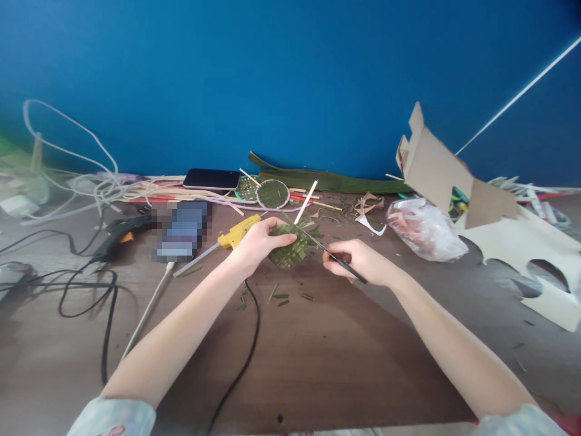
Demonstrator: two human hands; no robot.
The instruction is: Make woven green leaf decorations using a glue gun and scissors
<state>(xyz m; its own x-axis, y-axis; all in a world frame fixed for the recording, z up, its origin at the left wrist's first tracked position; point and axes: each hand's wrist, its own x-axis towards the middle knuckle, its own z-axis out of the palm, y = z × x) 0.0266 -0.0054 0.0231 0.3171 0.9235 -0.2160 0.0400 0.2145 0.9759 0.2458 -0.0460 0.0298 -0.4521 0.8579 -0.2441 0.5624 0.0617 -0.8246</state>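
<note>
My left hand (261,242) grips a small round mat woven from green leaf strips (290,251), thumb on top. A pale stick (306,203) slants up from behind its upper edge. My right hand (356,260) is closed around a thin-bladed tool with a black handle (347,267); whether it is a knife or scissors I cannot tell. Its blade reaches left across the mat's upper right edge, where loose strip ends stick out. Small green clippings (282,300) lie on the table below. Behind my left hand lies a yellow glue gun (238,230) with a glue stick in its back.
Two finished-looking round woven fans (273,194), a black phone (211,178) and long green leaves (318,180) lie along the wall. A second phone (184,233) and cables (111,290) occupy the left. At right are a plastic bag (424,230), a cardboard box (440,157) and cut white card (503,242).
</note>
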